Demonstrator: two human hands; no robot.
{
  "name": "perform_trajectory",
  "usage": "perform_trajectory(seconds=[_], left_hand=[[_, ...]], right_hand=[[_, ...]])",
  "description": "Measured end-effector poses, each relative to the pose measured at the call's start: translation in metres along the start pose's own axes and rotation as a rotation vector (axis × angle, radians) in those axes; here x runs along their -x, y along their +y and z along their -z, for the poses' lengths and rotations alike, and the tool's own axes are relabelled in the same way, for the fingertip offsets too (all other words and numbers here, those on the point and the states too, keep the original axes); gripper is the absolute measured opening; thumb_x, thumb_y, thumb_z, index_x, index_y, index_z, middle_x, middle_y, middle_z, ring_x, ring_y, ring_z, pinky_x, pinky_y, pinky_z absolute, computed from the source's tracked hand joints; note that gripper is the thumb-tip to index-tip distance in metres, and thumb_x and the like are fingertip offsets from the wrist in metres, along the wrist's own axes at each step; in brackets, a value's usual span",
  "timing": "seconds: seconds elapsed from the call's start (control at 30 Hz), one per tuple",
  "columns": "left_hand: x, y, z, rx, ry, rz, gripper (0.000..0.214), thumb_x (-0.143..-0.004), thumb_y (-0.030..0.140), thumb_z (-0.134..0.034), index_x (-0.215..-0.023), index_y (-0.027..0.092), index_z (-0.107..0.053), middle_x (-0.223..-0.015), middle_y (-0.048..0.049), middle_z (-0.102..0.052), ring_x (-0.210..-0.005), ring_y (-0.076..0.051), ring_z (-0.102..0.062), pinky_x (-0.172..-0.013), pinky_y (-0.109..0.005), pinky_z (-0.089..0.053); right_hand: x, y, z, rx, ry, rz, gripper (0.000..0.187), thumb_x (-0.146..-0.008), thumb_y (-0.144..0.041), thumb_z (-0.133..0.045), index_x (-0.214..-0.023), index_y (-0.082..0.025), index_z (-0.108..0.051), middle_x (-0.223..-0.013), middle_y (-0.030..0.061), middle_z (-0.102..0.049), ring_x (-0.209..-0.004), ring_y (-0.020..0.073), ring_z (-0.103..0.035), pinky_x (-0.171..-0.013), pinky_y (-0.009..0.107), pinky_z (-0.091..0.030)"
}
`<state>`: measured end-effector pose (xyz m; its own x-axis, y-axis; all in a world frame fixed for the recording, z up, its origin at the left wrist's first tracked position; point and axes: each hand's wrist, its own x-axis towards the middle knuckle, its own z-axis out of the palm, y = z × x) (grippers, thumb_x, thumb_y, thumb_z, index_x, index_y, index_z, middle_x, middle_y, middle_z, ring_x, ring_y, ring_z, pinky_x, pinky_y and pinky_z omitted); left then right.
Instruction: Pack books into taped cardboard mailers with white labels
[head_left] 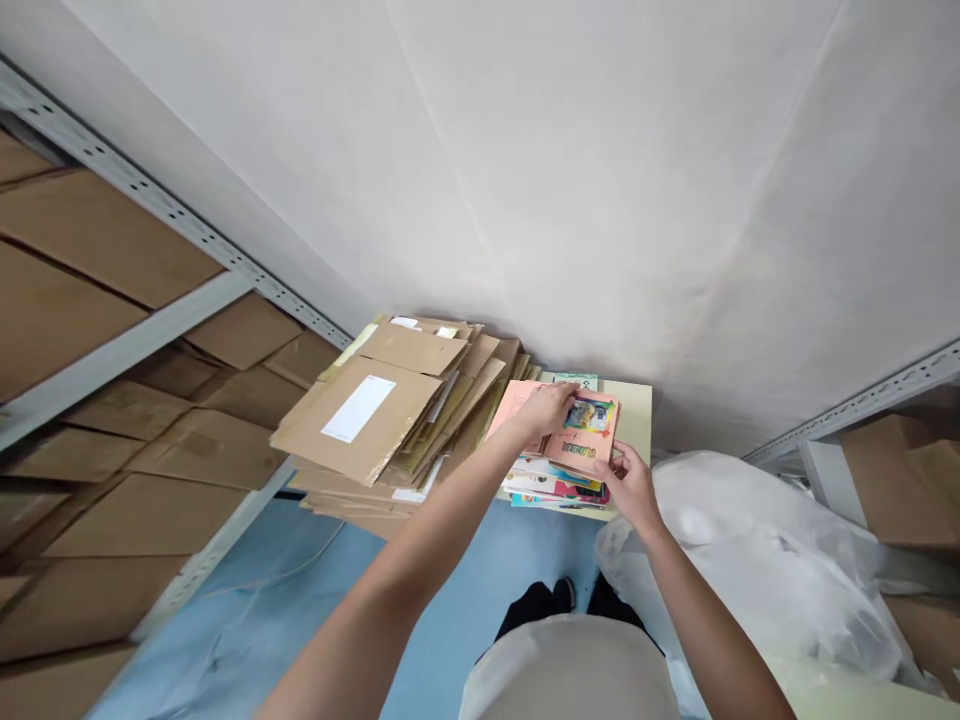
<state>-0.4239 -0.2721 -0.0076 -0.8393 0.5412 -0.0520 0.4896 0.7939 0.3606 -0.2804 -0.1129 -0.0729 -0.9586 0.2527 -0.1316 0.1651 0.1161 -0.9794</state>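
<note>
A pink booklet (586, 437) with a colourful picture and printed characters on its cover lies on top of a stack of books (555, 488). My left hand (550, 408) is over its left part, fingers curled around the top edge. At the lower right corner, my right hand (630, 482) grips the edge, thumb on the cover. More pink cover (508, 405) shows to the left of my left hand; whether it is the same booklet or another, I cannot tell. The books rest on a pale yellow board (637, 410).
Flattened cardboard boxes (405, 375) with white labels are piled just left of the books. Shelving (217, 560) full of brown cartons (187, 450) lines the left side. On the right lies a large translucent plastic bag (750, 540), near another shelf (832, 490). A grey wall (562, 180) stands behind.
</note>
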Motion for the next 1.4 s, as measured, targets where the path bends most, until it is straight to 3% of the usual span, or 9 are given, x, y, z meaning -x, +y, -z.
perform_trajectory(seconds=[0.13,0.27,0.5,0.6,0.7,0.87,1.03,1.23,1.4], left_hand=[[0.004,-0.009,0.007,0.044,0.027,0.025,0.035,-0.092,0.020,-0.038,-0.117,0.017,-0.063,-0.114,-0.0099,-0.071,-0.105,-0.022,-0.066,-0.091,-0.031,-0.047],[0.017,-0.012,0.014,0.030,0.096,0.019,0.029,-0.091,0.023,-0.042,-0.106,0.020,-0.067,-0.106,-0.0088,-0.073,-0.106,-0.025,-0.064,-0.095,-0.039,-0.042],[0.078,-0.008,0.012,0.156,0.082,-0.083,0.027,-0.087,0.022,-0.048,-0.108,0.021,-0.065,-0.105,-0.0071,-0.073,-0.109,-0.025,-0.062,-0.100,-0.046,-0.036],[0.111,-0.012,0.007,0.264,0.080,-0.177,0.027,-0.090,0.027,-0.048,-0.110,0.020,-0.064,-0.102,-0.0079,-0.074,-0.103,-0.024,-0.065,-0.099,-0.044,-0.040],[0.136,-0.020,0.002,0.435,0.092,-0.254,0.028,-0.090,0.031,-0.049,-0.110,0.017,-0.063,-0.104,-0.0101,-0.073,-0.100,-0.024,-0.067,-0.091,-0.039,-0.048],[0.144,-0.017,-0.004,0.744,0.053,-0.268,0.047,-0.087,0.040,-0.052,-0.126,0.014,-0.054,-0.118,-0.0141,-0.066,-0.097,-0.023,-0.066,-0.077,-0.034,-0.053],[0.141,0.026,-0.017,0.953,-0.325,-0.447,0.045,-0.087,0.049,-0.051,-0.114,0.014,-0.064,-0.098,-0.0098,-0.071,-0.080,-0.019,-0.065,-0.070,-0.030,-0.051],[0.157,0.104,-0.050,0.719,-0.713,-0.695,0.036,-0.083,0.047,-0.056,-0.072,0.016,-0.068,-0.060,0.0004,-0.059,-0.055,-0.012,-0.049,-0.055,-0.024,-0.038],[0.187,0.168,-0.092,0.590,-0.907,-0.940,0.031,-0.081,0.041,-0.056,-0.066,0.016,-0.065,-0.062,0.0007,-0.056,-0.059,-0.012,-0.047,-0.055,-0.022,-0.033]], right_hand=[[0.002,0.000,0.000,-0.196,0.049,-0.058,0.053,-0.067,-0.046,-0.075,-0.108,-0.015,-0.063,-0.066,-0.0012,-0.064,-0.062,0.0165,-0.060,-0.061,0.030,-0.050],[0.012,-0.006,-0.002,-0.383,0.151,-0.141,0.051,-0.061,-0.051,-0.079,-0.096,-0.018,-0.063,-0.065,-0.0010,-0.065,-0.059,0.0170,-0.063,-0.056,0.030,-0.052],[0.054,-0.009,-0.026,-0.686,0.332,-0.166,0.069,-0.051,-0.037,-0.087,-0.110,-0.023,-0.054,-0.098,0.0033,-0.072,-0.086,0.0199,-0.069,-0.071,0.032,-0.057],[0.078,-0.006,-0.037,-0.694,0.452,-0.140,0.074,-0.053,-0.037,-0.086,-0.116,-0.025,-0.049,-0.097,0.0027,-0.072,-0.085,0.0208,-0.069,-0.070,0.034,-0.057],[0.102,-0.005,-0.039,-0.631,0.502,-0.081,0.066,-0.055,-0.041,-0.084,-0.110,-0.024,-0.052,-0.094,0.0041,-0.073,-0.085,0.0226,-0.070,-0.072,0.037,-0.058],[0.150,-0.013,-0.024,-0.465,0.520,0.011,0.056,-0.060,-0.050,-0.080,-0.105,-0.023,-0.059,-0.099,0.0093,-0.075,-0.087,0.0270,-0.071,-0.072,0.040,-0.058],[0.214,-0.020,-0.001,-0.336,0.581,0.041,0.053,-0.066,-0.051,-0.078,-0.109,-0.021,-0.067,-0.103,0.0097,-0.075,-0.090,0.0274,-0.071,-0.077,0.041,-0.058],[0.303,-0.008,0.025,-0.237,0.817,0.003,0.050,-0.070,-0.052,-0.075,-0.111,-0.023,-0.072,-0.100,0.0054,-0.076,-0.087,0.0250,-0.070,-0.076,0.038,-0.056],[0.368,0.012,0.040,-0.226,0.981,-0.038,0.049,-0.071,-0.056,-0.073,-0.108,-0.024,-0.073,-0.101,0.0050,-0.076,-0.090,0.0254,-0.069,-0.080,0.040,-0.056]])
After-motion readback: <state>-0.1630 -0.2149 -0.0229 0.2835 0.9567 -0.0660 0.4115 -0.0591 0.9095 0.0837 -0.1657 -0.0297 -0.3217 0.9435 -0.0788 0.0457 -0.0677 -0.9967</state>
